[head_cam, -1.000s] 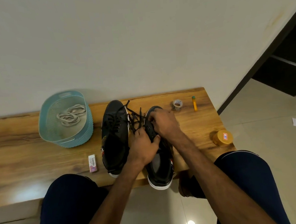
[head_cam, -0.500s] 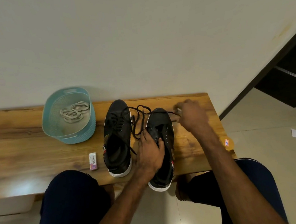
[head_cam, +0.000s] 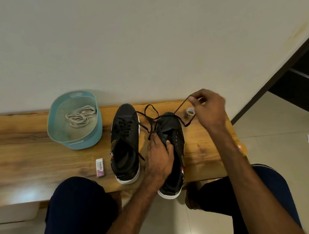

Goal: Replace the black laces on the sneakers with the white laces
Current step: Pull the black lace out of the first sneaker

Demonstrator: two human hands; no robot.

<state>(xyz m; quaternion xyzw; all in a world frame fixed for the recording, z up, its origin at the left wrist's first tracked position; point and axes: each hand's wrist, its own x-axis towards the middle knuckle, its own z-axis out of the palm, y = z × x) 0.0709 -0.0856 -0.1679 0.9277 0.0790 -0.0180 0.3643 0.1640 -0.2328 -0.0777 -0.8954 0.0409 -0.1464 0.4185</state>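
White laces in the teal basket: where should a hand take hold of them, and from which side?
Probably pinch the white laces where their loops overlap, near the bundle's middle, coming straight down through the open top of the basket. They lie as a loose flat coil on its floor, and its upright walls block any sideways approach.

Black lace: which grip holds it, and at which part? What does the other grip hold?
The right-hand grip pinches the black lace at a taut stretch above the right sneaker; the left-hand grip holds that sneaker at its tongue.
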